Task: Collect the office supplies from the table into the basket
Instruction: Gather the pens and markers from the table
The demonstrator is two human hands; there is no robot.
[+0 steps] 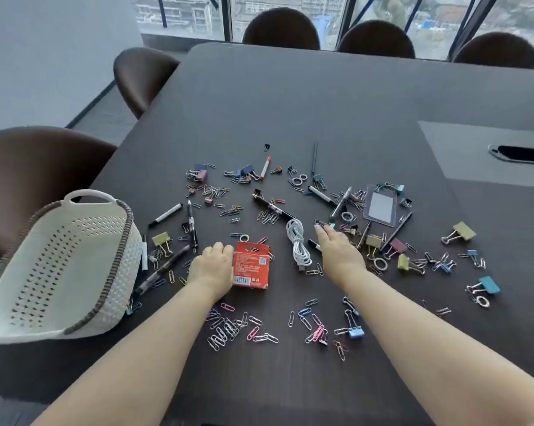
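The red box [251, 265] is clasped by the left hand [211, 265], seemingly for lifting into the empty basket [56, 265] left of it; the right hand's [339, 253] fingers [322, 232] lie spread flat right of the box.

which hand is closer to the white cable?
Right. The right hand lies just right of the white cable; the left hand sits beyond the red box.

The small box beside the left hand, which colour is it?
Red, with white print on its label; the box shows clearly in the head view.
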